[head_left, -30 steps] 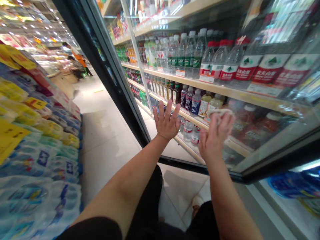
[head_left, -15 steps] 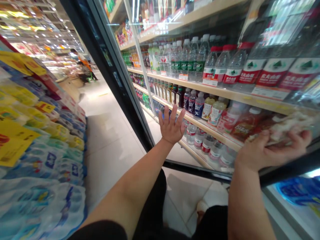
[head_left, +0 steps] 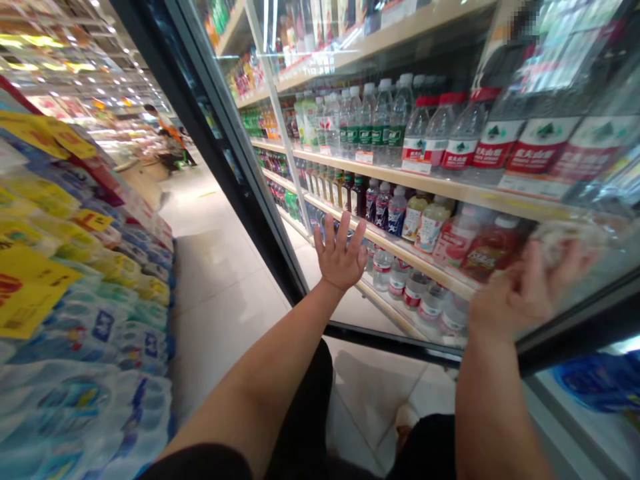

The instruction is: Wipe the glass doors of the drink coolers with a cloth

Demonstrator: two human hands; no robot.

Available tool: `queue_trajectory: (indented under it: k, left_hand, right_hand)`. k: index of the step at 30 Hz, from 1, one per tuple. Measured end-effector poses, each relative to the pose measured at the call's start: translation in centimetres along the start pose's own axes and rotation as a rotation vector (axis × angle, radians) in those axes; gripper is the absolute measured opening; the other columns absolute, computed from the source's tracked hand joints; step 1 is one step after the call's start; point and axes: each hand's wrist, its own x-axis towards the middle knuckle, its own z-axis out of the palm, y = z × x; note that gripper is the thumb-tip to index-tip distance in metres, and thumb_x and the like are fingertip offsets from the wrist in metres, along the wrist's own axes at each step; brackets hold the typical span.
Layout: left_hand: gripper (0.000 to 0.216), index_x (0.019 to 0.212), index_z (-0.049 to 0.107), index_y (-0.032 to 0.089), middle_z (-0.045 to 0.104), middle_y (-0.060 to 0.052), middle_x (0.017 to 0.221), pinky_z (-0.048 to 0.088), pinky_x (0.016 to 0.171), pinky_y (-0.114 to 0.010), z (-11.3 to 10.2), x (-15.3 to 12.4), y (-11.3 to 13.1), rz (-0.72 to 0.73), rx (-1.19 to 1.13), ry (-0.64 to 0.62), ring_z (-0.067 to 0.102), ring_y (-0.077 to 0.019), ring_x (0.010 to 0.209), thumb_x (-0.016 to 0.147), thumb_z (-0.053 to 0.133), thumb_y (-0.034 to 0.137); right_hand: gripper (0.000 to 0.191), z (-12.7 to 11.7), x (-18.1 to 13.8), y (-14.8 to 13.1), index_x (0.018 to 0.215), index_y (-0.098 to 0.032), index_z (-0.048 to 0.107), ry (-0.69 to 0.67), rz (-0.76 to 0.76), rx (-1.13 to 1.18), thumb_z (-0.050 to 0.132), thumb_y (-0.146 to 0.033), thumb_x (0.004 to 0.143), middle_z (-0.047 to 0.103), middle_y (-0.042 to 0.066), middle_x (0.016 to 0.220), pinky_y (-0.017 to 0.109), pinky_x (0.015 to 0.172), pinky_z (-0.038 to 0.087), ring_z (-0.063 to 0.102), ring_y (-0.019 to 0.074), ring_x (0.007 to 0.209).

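Observation:
My left hand (head_left: pixel 341 251) lies flat with fingers spread against the glass door (head_left: pixel 280 167) of a drinks cooler, low on the pane. My right hand (head_left: pixel 525 293) presses a crumpled whitish cloth (head_left: pixel 565 237) against the same glass further right; it is blurred by motion. Behind the pane stand shelves of bottles: red-labelled water bottles (head_left: pixel 500 137) on the upper shelf, juice and tea bottles (head_left: pixel 430 223) below them, small water bottles (head_left: pixel 405 280) lowest.
The door's dark frame (head_left: pixel 210 133) runs up at the left, its bottom rail (head_left: pixel 390 337) near my knees. Stacked packs of bottled water with yellow tags (head_left: pixel 75 280) line the aisle's left side. Other people (head_left: pixel 167 140) stand far down the tiled aisle.
My right hand swept the cloth across the glass from the middle to the far right, then drew slightly back to the left. My left hand stayed flat on the pane.

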Motion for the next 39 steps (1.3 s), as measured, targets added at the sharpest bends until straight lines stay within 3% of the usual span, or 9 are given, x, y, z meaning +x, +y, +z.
queue_trajectory:
  k: [4, 7, 9, 12, 16, 23, 32, 36, 39]
  left_hand:
    - [0.053, 0.150, 0.041, 0.023, 0.029, -0.007, 0.162, 0.010, 0.125, -0.053, 0.0, 0.0, 0.0, 0.005, -0.002, 0.026, 0.007, -0.0276, 0.154, 0.099, 0.038, 0.034]
    - [0.052, 0.149, 0.044, 0.023, 0.032, -0.007, 0.161, 0.006, 0.125, -0.054, 0.2, 0.1, -0.1, -0.012, -0.019, 0.003, 0.005, -0.0268, 0.154, 0.099, 0.037, 0.035]
    - [0.051, 0.148, 0.045, 0.023, 0.033, -0.007, 0.160, 0.006, 0.125, -0.054, 0.3, 0.1, -0.1, -0.013, -0.022, 0.000, 0.004, -0.0264, 0.154, 0.099, 0.036, 0.036]
    - [0.051, 0.148, 0.045, 0.021, 0.032, -0.008, 0.161, 0.009, 0.125, -0.054, 0.4, 0.2, -0.2, 0.010, -0.008, 0.039, 0.006, -0.0265, 0.154, 0.099, 0.035, 0.035]
    - [0.050, 0.146, 0.048, 0.022, 0.033, -0.008, 0.160, 0.006, 0.125, -0.055, 0.4, -0.1, -0.4, -0.019, -0.047, -0.006, 0.005, -0.0267, 0.154, 0.099, 0.037, 0.037]
    - [0.050, 0.144, 0.051, 0.023, 0.037, -0.008, 0.159, 0.002, 0.125, -0.055, 0.5, -0.4, -0.3, -0.061, -0.060, -0.062, 0.005, -0.0260, 0.154, 0.099, 0.037, 0.040]
    - [0.051, 0.144, 0.050, 0.021, 0.039, -0.009, 0.157, 0.009, 0.125, -0.054, 0.3, 0.2, 0.0, -0.021, 0.038, -0.006, 0.005, -0.0253, 0.154, 0.099, 0.033, 0.038]
    - [0.052, 0.146, 0.048, 0.022, 0.039, -0.009, 0.158, 0.008, 0.125, -0.054, 0.2, 0.0, 0.0, -0.021, 0.035, -0.009, 0.004, -0.0254, 0.154, 0.099, 0.033, 0.038]
    - [0.052, 0.146, 0.048, 0.022, 0.038, -0.008, 0.158, 0.004, 0.125, -0.053, 0.4, -0.2, -0.2, -0.055, -0.016, -0.045, 0.005, -0.0249, 0.154, 0.099, 0.035, 0.040]
  right_hand:
    - [0.049, -1.2, -0.2, 5.2, 0.141, -0.017, 0.054, 0.093, 0.043, 0.021, 0.049, -0.022, 0.092, 0.039, 0.018, 0.157, 0.053, 0.116, 0.035, 0.040, 0.0344, 0.143]
    - [0.038, -0.6, -1.7, 1.1, 0.127, -0.014, 0.064, 0.088, 0.137, -0.010, 0.045, -0.018, 0.094, 0.050, 0.019, 0.146, 0.059, 0.115, 0.034, 0.038, 0.0348, 0.144]
    - [0.034, 0.3, -3.2, -3.8, 0.119, -0.014, 0.067, -0.067, 0.012, 0.082, 0.046, -0.015, 0.093, 0.058, 0.017, 0.136, 0.063, 0.113, 0.036, 0.039, 0.0348, 0.144]
    - [0.037, 1.3, -5.4, -9.3, 0.123, -0.017, 0.064, -0.337, -0.230, 0.183, 0.046, -0.008, 0.092, 0.067, 0.013, 0.125, 0.049, 0.112, 0.042, 0.044, 0.0273, 0.141]
    - [0.044, 0.9, -5.2, -8.5, 0.131, -0.021, 0.061, -0.396, -0.379, 0.094, 0.050, -0.006, 0.091, 0.071, 0.009, 0.122, 0.044, 0.118, 0.032, 0.050, 0.0226, 0.137]
    - [0.054, -1.4, -3.2, 1.9, 0.150, -0.017, 0.045, 0.049, 0.152, -0.118, 0.044, -0.017, 0.095, 0.045, 0.021, 0.152, 0.054, 0.116, 0.033, 0.036, 0.0326, 0.146]
    - [0.065, -1.4, -4.1, -1.0, 0.157, -0.003, 0.021, 0.003, 0.486, -0.100, 0.031, -0.038, 0.103, 0.017, 0.027, 0.163, 0.056, 0.124, 0.013, 0.015, 0.0316, 0.153]
    - [0.065, -0.5, -2.9, -4.3, 0.159, -0.009, 0.014, -0.193, 0.269, -0.009, 0.033, -0.034, 0.102, 0.008, 0.023, 0.166, 0.064, 0.120, 0.012, 0.004, 0.0332, 0.154]
    - [0.065, 0.8, -4.3, -8.1, 0.159, -0.017, 0.020, -0.355, 0.025, 0.071, 0.042, -0.027, 0.099, 0.019, 0.019, 0.165, 0.064, 0.118, 0.020, 0.004, 0.0333, 0.154]
